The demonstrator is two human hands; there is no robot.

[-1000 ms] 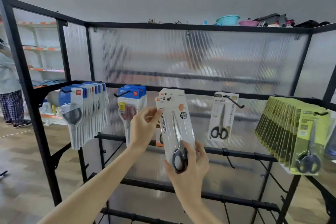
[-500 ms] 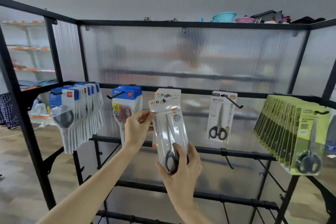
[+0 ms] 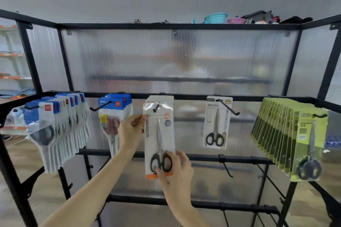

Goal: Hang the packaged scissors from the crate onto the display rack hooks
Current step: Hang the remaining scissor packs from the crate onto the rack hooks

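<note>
Scissors pack [image 3: 159,138], white card with orange bottom edge, "SCISSORS" down its side, black handles low: it now sits at rack centre with the hook tip [image 3: 156,108] showing through its clear top, where a second ago it was held in front of and below the hook. I read the hang hole as threaded or nearly so; the glare on the film stops me confirming it.

Left hand [image 3: 131,129] at 9 o'clock of the pack, thumb and fingers pinching the upper left edge. Right hand [image 3: 174,167] at 5 o'clock, fingers curled round the bottom by the handles, thumb on the front.

One matching pack [image 3: 167,97] hangs behind it on the same hook. At 9 o'clock: blue-header packs [image 3: 115,112], then a fuller row of blue-header packs [image 3: 55,125]. At 3 o'clock: a single small black-handled pair [image 3: 215,123], then the green-card stack [image 3: 291,138].

Camera view has also risen since; crate not in view, so I can't count what's left.

My call: push the pack back along the hook, then release with both hands. Risk: the pack slips off if I let go early.
</note>
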